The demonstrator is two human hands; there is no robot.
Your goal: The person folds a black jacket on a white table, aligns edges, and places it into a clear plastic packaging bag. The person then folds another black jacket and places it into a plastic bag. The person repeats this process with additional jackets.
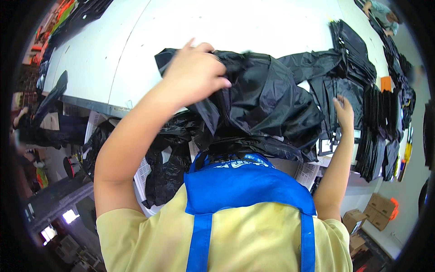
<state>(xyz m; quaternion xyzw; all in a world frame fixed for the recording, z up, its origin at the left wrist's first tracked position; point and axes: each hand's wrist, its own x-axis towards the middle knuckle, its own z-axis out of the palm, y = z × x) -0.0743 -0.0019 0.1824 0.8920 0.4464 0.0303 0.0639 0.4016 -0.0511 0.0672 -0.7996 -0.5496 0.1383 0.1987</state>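
Observation:
A crumpled black garment (272, 99) of thin shiny fabric lies across the near edge of the white table, spread in front of my body. One sleeve-like strip of it stretches right toward a stack. Over its left part is my left hand (197, 72), back up, fingers spread and thumb apart, slightly blurred; its fingertips rest at the fabric. My right hand (344, 111), fingers apart, is beside the garment's right side, over flat black pieces (351, 93) with thin cords and a white tag (325, 146). Nothing shows in its grasp.
Stacked black garments (355, 47) and folded black pieces (380, 109) line the table's right side, with an orange card (385, 84) among them. Black fabric (167, 177) hangs in a white crate below left. Cardboard boxes (379, 211) stand lower right. Another person (384, 17) works at the far right.

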